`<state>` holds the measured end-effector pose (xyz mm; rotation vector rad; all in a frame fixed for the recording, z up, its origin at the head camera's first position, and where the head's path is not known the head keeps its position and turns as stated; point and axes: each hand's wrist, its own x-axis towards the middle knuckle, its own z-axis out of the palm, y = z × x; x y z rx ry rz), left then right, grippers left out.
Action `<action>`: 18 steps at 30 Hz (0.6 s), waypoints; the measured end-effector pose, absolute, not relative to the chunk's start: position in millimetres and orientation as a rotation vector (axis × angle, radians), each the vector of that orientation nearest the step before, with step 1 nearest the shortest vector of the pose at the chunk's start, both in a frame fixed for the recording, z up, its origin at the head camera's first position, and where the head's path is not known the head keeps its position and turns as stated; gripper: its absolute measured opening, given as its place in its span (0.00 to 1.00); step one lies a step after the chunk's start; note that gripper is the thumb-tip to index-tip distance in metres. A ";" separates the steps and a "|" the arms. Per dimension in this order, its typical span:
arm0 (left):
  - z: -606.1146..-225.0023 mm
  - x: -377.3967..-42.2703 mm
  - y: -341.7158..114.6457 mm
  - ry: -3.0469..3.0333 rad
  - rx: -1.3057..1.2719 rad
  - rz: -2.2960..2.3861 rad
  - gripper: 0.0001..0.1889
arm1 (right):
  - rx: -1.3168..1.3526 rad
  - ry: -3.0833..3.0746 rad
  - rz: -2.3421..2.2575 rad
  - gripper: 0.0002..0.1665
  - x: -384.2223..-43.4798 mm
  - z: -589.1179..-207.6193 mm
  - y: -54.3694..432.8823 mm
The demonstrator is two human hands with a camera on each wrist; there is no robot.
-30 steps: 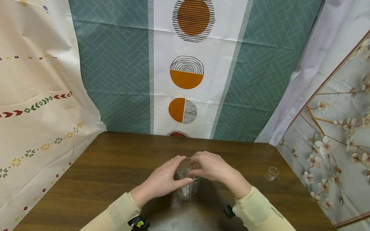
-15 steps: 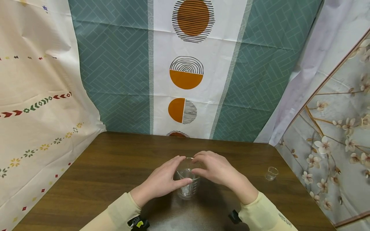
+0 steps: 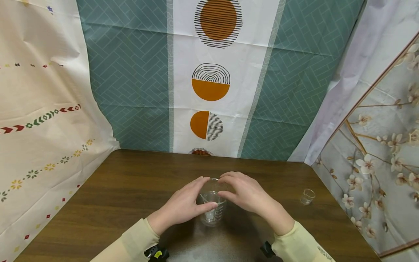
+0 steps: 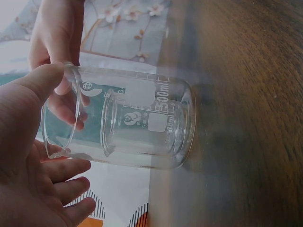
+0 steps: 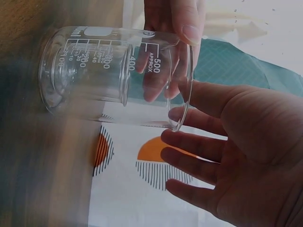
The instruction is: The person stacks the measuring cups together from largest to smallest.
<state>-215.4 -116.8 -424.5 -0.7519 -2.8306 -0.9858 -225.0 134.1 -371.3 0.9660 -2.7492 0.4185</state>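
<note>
Large glass beaker (image 4: 139, 92) is standing upright on the wooden table (image 3: 147, 182), between two hands.
The left hand (image 3: 183, 203) is gripping its rim, the thumb pressing the near side and the fingers lying at the far side. The right hand (image 3: 243, 191) is holding its thumb and fingers spread close by the rim; whether it is touching the glass, I cannot tell. Inside, a smaller beaker (image 4: 142, 123) is standing upright. Well apart, toward the table's right edge, a tiny glass cup (image 3: 307, 197) is standing. Behind, a patterned cloth (image 3: 131, 83) is hanging.
</note>
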 end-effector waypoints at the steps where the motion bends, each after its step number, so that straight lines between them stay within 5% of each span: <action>1: -424.4 -215.2 -116.7 -2.829 -0.753 -0.985 0.52 | 0.970 -2.742 0.415 0.20 -224.8 -371.7 134.4; 18: -425.1 -215.9 -116.5 -2.828 -0.755 -0.981 0.52 | 0.959 -2.693 0.446 0.22 -222.4 -378.9 137.6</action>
